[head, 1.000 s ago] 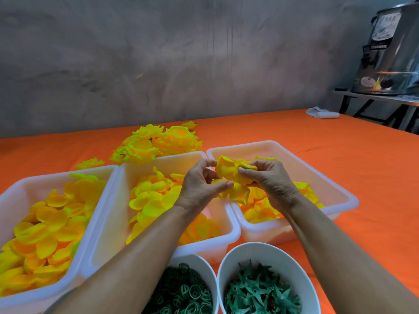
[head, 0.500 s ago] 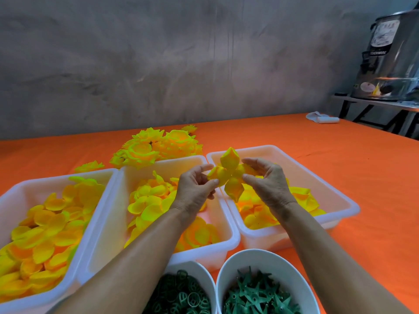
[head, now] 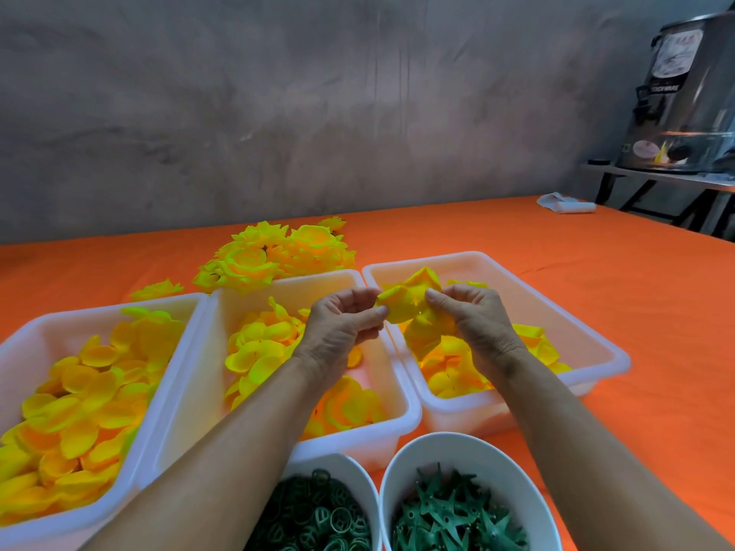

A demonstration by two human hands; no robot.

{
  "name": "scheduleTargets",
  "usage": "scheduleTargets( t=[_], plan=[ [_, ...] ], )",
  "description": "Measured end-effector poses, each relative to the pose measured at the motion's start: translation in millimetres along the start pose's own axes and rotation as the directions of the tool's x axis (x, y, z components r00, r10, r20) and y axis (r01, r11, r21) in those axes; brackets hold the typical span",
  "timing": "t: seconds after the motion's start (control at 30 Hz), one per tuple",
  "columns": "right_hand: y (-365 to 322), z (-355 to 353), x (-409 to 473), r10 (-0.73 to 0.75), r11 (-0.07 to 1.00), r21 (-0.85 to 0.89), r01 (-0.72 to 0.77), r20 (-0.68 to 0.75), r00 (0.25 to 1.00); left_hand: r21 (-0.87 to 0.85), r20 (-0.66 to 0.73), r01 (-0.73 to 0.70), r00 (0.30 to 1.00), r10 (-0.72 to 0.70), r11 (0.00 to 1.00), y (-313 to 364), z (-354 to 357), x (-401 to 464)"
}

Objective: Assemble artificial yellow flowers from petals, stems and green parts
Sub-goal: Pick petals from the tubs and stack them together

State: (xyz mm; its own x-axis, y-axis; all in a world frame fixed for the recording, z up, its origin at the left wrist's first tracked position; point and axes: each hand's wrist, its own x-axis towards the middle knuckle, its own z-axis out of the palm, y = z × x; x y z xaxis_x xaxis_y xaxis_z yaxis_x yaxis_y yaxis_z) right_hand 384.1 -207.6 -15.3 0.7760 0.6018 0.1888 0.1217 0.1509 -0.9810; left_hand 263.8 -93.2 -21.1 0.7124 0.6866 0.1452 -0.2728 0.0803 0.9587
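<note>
While both hands meet above the white plastic trays, the left hand (head: pixel 342 328) pinches one edge of a half-built yellow fabric flower (head: pixel 413 308) and the right hand (head: pixel 475 324) curls round its other side. Below the right hand lies the white rectangular tray of loose yellow petals (head: pixel 588 347); nearer the wrists stand a white round bowl of green star-shaped parts (head: pixel 469 451) and another of green rings (head: pixel 358 479).

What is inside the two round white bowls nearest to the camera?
The left bowl holds dark green ring-shaped parts. The right bowl holds green star-shaped parts. The bowl bottoms are covered, and the lower frame edge cuts both.
</note>
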Motion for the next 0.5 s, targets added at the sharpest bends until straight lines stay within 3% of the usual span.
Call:
scheduleTargets(
  t=[0.23, 0.37, 0.5],
  plan=[
    [3.2, 0.1, 2.2, -0.042, 0.999, 0.003, 0.042, 0.058, 0.997, 0.136, -0.027, -0.026, 0.999, 0.03, 0.99, -3.6, 4.1, -1.6],
    [5.0, 1.0, 2.2, -0.107, 0.99, -0.086, 0.115, 0.094, 0.99, 0.209, -0.044, -0.062, 0.996, 0.073, 0.976, -4.4, 3.3, -2.2],
    [4.4, 3.0, 2.6, -0.212, 0.936, -0.265, 0.232, 0.104, 0.972, 0.174, -0.067, -0.025, 0.997, 0.037, 0.984, -4.6, 1.9, -1.5]
  ],
)
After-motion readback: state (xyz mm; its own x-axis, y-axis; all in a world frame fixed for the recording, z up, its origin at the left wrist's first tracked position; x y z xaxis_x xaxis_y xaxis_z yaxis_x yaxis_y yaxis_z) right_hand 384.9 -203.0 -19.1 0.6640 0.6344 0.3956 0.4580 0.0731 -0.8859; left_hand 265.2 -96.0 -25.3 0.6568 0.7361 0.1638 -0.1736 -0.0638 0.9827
